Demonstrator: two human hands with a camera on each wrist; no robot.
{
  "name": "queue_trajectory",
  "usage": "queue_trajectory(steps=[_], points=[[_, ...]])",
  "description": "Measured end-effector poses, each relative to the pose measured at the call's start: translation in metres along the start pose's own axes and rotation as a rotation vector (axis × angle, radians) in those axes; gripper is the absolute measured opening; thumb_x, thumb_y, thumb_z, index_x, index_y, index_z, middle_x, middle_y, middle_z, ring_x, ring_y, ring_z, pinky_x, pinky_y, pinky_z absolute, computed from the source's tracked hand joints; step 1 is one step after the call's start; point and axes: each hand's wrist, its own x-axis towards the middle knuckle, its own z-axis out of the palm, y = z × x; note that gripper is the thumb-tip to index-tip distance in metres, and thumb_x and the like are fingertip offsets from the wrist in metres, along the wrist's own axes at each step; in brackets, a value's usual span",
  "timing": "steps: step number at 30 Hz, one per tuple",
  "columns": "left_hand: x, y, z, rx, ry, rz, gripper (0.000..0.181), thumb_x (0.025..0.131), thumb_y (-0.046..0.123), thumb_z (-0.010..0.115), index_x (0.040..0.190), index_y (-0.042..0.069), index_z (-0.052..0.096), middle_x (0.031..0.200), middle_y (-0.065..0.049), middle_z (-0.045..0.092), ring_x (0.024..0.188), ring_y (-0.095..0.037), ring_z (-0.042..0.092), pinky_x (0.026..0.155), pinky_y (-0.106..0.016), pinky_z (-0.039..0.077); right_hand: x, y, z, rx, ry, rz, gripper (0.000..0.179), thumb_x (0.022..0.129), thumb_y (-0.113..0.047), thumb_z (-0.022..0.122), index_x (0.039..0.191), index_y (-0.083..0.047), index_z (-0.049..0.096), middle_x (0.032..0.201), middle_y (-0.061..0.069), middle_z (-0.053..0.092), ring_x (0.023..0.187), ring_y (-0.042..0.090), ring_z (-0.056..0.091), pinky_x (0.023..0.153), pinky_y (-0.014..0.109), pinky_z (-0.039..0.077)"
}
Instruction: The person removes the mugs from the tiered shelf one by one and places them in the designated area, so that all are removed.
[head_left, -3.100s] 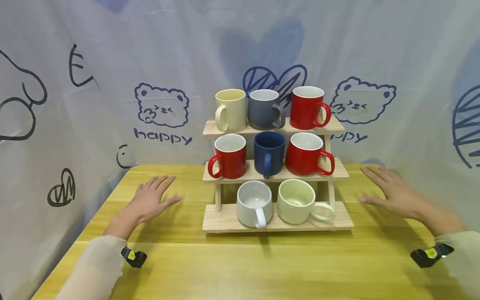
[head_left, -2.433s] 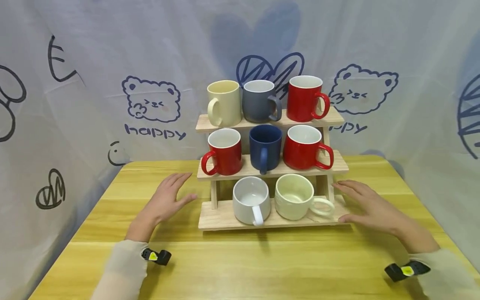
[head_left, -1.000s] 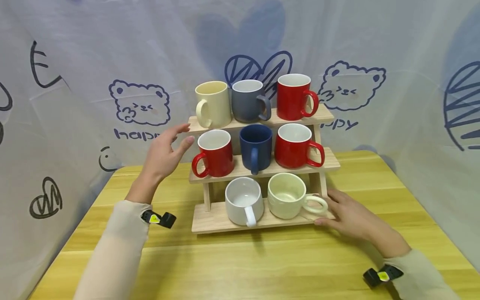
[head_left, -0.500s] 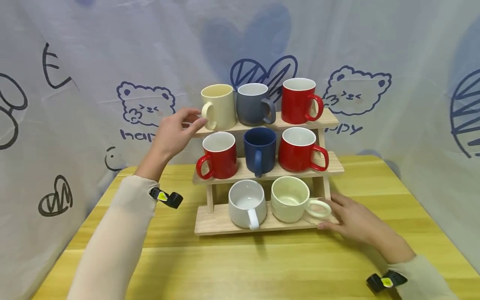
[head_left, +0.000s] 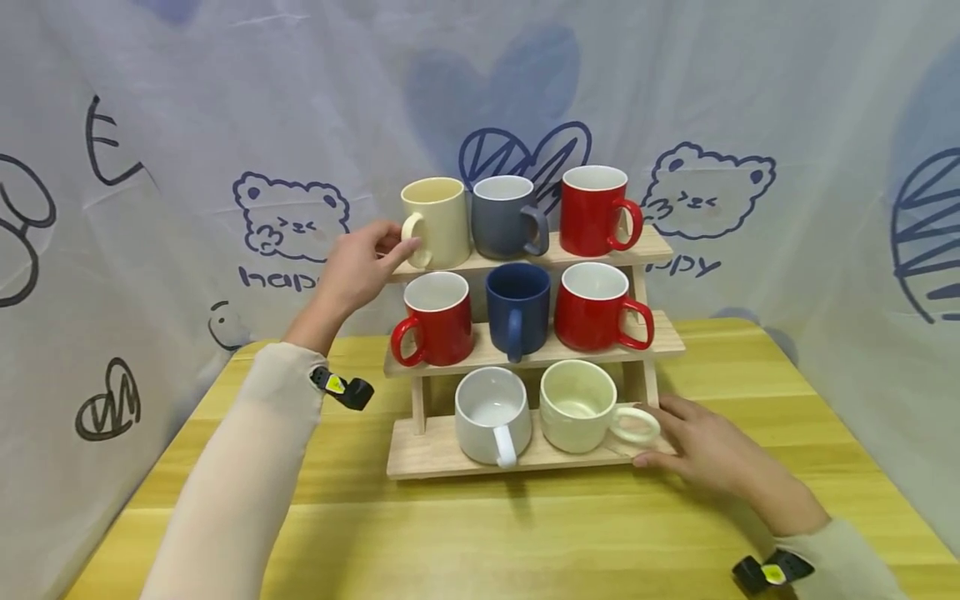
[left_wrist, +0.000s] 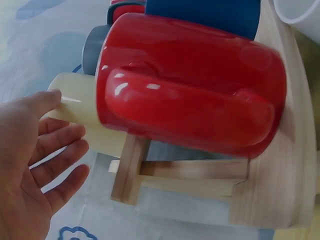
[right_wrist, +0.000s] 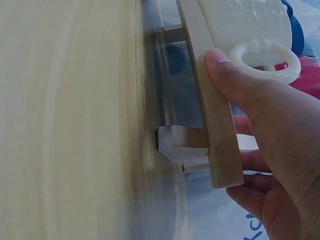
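Note:
A three-tier wooden display stand carries several mugs. On its top shelf, at the left end, stands a pale yellow mug, and my left hand pinches its handle between thumb and fingers. In the left wrist view the thumb lies on the pale yellow mug, the fingers curled below. My right hand grips the right end of the bottom shelf. The right wrist view shows its thumb on the front edge of the shelf and the fingers bent behind it. Beside the thumb is the ring handle of a light-green mug.
Grey and red mugs share the top shelf. Below stand a red mug, a navy mug and another red mug. A white mug sits on the bottom shelf. A patterned curtain hangs behind the table.
My left hand has risen from beside the stand to the top shelf and taken hold of the pale yellow mug's handle. My right hand has moved in from the right and gripped the bottom shelf.

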Motion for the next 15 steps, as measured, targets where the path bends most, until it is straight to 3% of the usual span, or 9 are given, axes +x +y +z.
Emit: queue_trajectory(steps=[4,7,15], points=[[0.0006,-0.0013,-0.0057,0.012,0.004,0.028,0.033,0.098,0.030,0.060,0.114,0.001,0.063,0.107,-0.015,0.068,0.104,-0.030,0.064,0.089,-0.045,0.051,-0.0002,0.0001,0.0015,0.003,0.000,0.001,0.080,0.082,-0.070,0.060,0.136,-0.011,0.057,0.131,0.014,0.054,0.115,0.038,0.056,0.093,0.057,0.048],[0.0022,0.0002,-0.0083,-0.016,-0.021,-0.016,0.033,0.100,0.030,0.058,0.116,0.001,0.061,0.109,-0.015,0.067,0.104,-0.031,0.062,0.089,-0.045,0.051,-0.0007,0.0005,0.0015,0.005,0.005,0.002,0.080,0.082,-0.070,0.061,0.137,-0.011,0.057,0.130,0.014,0.055,0.114,0.038,0.057,0.093,0.056,0.048],[0.0069,0.0045,-0.0102,-0.343,-0.129,-0.150,0.036,0.104,0.030,0.048,0.126,0.001,0.053,0.109,-0.017,0.061,0.100,-0.025,0.056,0.093,-0.040,0.053,-0.0010,0.0005,0.0015,0.004,0.042,-0.031,0.077,0.081,-0.066,0.065,0.135,-0.011,0.058,0.127,0.012,0.056,0.111,0.035,0.058,0.091,0.055,0.049]])
